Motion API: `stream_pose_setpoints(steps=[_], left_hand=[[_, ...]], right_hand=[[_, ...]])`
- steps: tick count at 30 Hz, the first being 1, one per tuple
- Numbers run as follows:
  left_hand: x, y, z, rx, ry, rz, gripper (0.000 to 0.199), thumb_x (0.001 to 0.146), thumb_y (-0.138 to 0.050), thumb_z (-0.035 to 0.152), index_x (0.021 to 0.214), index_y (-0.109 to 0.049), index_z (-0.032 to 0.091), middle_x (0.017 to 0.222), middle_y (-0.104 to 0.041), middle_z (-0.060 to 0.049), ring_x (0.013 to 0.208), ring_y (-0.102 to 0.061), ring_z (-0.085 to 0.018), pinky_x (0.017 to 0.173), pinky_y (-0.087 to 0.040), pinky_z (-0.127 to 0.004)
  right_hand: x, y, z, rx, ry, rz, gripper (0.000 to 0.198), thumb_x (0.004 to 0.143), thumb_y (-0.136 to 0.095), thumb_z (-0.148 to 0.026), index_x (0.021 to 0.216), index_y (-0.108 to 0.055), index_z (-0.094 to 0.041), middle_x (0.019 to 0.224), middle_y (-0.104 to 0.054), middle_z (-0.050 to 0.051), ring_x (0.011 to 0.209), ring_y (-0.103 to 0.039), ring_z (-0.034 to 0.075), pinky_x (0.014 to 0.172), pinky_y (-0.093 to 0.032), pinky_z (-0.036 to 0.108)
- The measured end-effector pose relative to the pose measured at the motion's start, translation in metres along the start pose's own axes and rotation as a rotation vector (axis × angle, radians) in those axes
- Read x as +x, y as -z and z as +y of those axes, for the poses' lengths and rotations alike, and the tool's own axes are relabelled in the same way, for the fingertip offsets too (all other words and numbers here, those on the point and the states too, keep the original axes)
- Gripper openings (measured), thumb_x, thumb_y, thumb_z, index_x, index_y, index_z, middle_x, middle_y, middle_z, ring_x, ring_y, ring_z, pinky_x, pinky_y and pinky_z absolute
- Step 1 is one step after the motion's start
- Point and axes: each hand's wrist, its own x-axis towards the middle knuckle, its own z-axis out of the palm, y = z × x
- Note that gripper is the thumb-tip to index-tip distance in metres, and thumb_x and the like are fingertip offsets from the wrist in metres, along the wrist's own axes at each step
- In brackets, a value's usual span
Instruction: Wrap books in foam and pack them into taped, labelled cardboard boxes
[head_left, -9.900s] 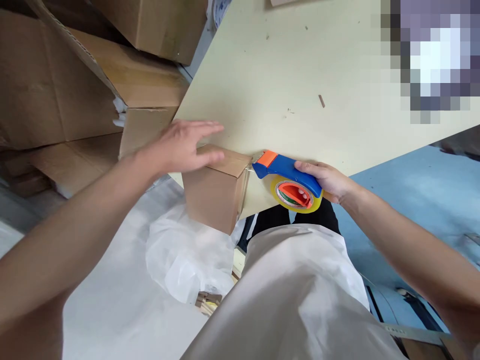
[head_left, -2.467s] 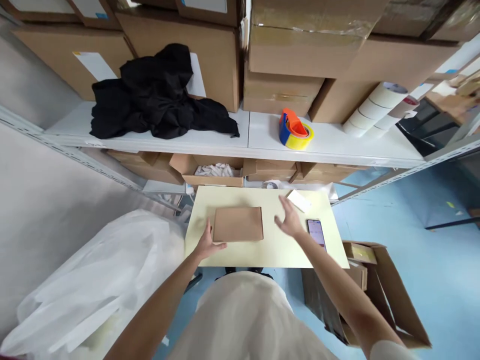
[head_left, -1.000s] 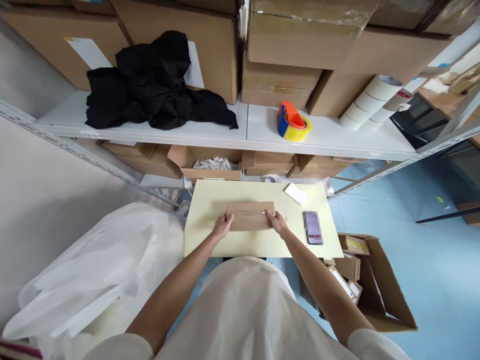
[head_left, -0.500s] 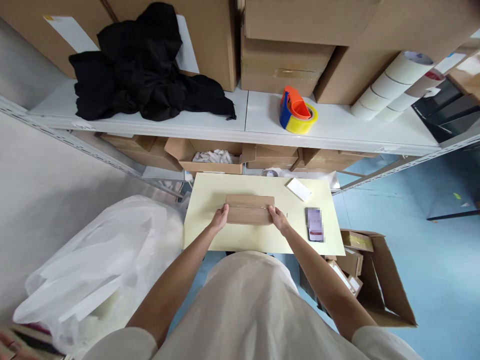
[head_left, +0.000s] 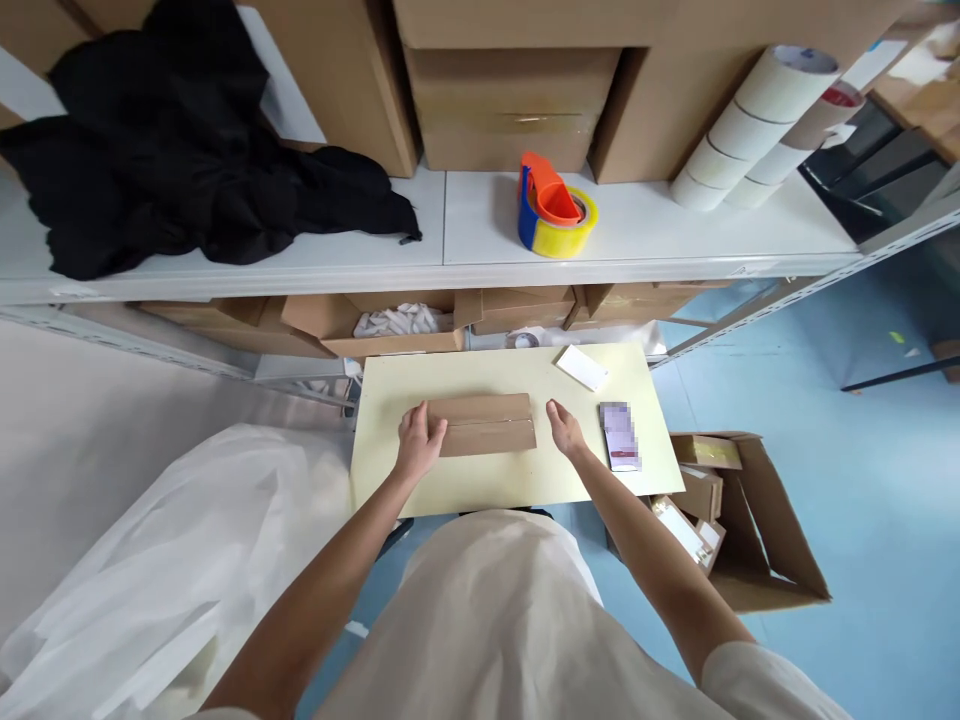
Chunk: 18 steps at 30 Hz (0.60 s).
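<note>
A long brown cardboard box [head_left: 484, 428] lies on the pale yellow table [head_left: 390, 385], with a taped seam along its upper face. My left hand [head_left: 420, 440] grips its left end, thumb on top and fingers around the far side. Just off the box's right end is my right hand [head_left: 566, 430], apart from it and holding nothing, its fingers loosely bent. To the right of that hand lies a phone [head_left: 619, 436] with its screen lit. Farther back sits a small white box [head_left: 582, 368].
On the shelf [head_left: 465, 225] behind the table are an orange-and-blue tape dispenser [head_left: 551, 205], black cloth [head_left: 172, 150] and stacked tape rolls [head_left: 750, 125]. An open carton [head_left: 784, 530] with small boxes stands at the right. White plastic sheeting [head_left: 217, 560] bulges at the left.
My right hand has let go of the box's right end. My left hand has shifted its grip at the left end. The view has turned somewhat to the right.
</note>
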Motion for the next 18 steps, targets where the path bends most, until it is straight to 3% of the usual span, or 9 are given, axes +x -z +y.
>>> stream_pose_setpoints(steps=[3, 7, 11, 14, 18], left_hand=[[0.004, -0.001, 0.023, 0.121, -0.160, 0.007, 0.059, 0.084, -0.050, 0.041, 0.133, -0.042, 0.009, 0.135, -0.040, -0.023, 0.131, -0.032, -0.034, 0.106, -0.028, -0.051], [0.015, -0.013, 0.063, 0.223, -0.270, -0.052, 0.052, 0.083, -0.052, 0.041, 0.129, -0.048, 0.017, 0.139, -0.039, -0.018, 0.130, -0.033, -0.034, 0.103, -0.031, -0.053], [0.027, -0.030, 0.098, 0.248, -0.336, -0.128, 0.047, 0.084, -0.052, 0.041, 0.124, -0.053, 0.017, 0.135, -0.043, -0.016, 0.127, -0.036, -0.032, 0.104, -0.032, -0.048], [0.038, -0.041, 0.114, 0.238, -0.363, -0.190, 0.045, 0.084, -0.052, 0.041, 0.122, -0.055, 0.018, 0.133, -0.044, -0.015, 0.126, -0.038, -0.031, 0.104, -0.032, -0.048], [0.053, -0.052, 0.124, 0.219, -0.408, -0.233, 0.042, 0.084, -0.052, 0.040, 0.120, -0.056, 0.018, 0.132, -0.046, -0.014, 0.125, -0.039, -0.030, 0.104, -0.032, -0.047]], right_hand=[[0.029, 0.021, 0.009, -0.217, 0.044, 0.084, 0.058, 0.091, -0.036, -0.046, 0.135, -0.044, -0.007, 0.142, -0.042, 0.019, 0.135, -0.033, 0.029, 0.111, -0.025, 0.041], [0.081, 0.044, 0.024, -0.454, 0.060, 0.079, 0.055, 0.087, -0.045, -0.021, 0.137, -0.036, -0.001, 0.147, -0.030, 0.024, 0.138, -0.024, 0.031, 0.110, -0.025, 0.044], [0.124, 0.049, 0.039, -0.538, 0.048, 0.108, 0.057, 0.085, -0.046, -0.017, 0.139, -0.030, -0.008, 0.148, -0.027, 0.022, 0.138, -0.022, 0.033, 0.106, -0.027, 0.051], [0.133, 0.042, 0.049, -0.602, 0.074, 0.107, 0.056, 0.086, -0.044, -0.014, 0.139, -0.030, -0.008, 0.148, -0.027, 0.022, 0.137, -0.022, 0.033, 0.105, -0.028, 0.051], [0.120, 0.038, 0.059, -0.730, 0.198, 0.037, 0.052, 0.086, -0.032, -0.006, 0.137, -0.034, -0.005, 0.144, -0.034, 0.023, 0.134, -0.028, 0.032, 0.103, -0.030, 0.047]])
